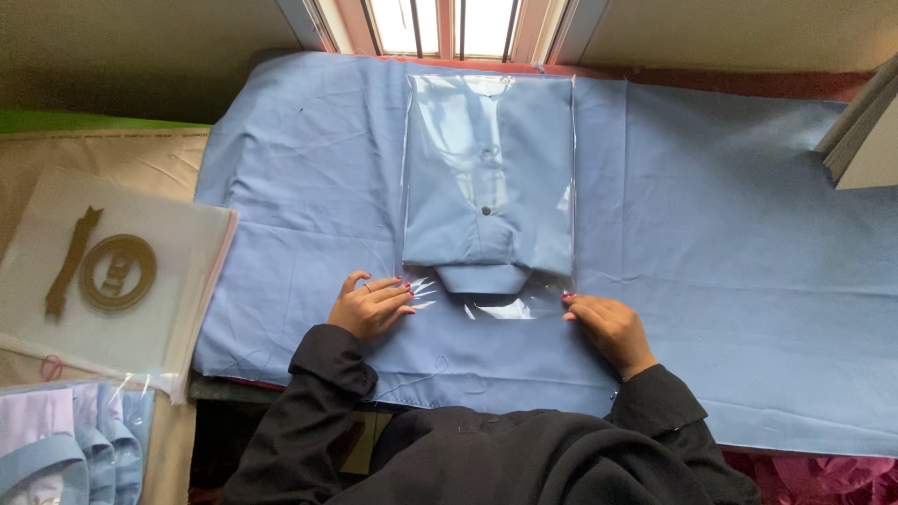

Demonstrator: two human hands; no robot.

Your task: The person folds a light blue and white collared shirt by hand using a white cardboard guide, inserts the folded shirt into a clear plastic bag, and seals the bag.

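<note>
Folded light-blue button shirt (pixel 488 178) sits inside a clear plastic sleeve bag (pixel 552 290), collar toward the near edge, lying mid-counter on a blue cloth sheet (pixel 748 234) that covers the counter, w/ the bag's top near the far edge by the window. Left hand (pixel 369 304) lies flat, fingers spread, pressing the bag's near-left corner. Right hand (pixel 608 327) pins the near-right corner w/ fingertips, not clenched. Stack of flat clear bags (pixel 140 327) lies at the counter's left edge.

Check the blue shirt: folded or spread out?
Folded. The blue shirt lies as a compact rectangle inside the clear bag, collar toward the person.
</note>
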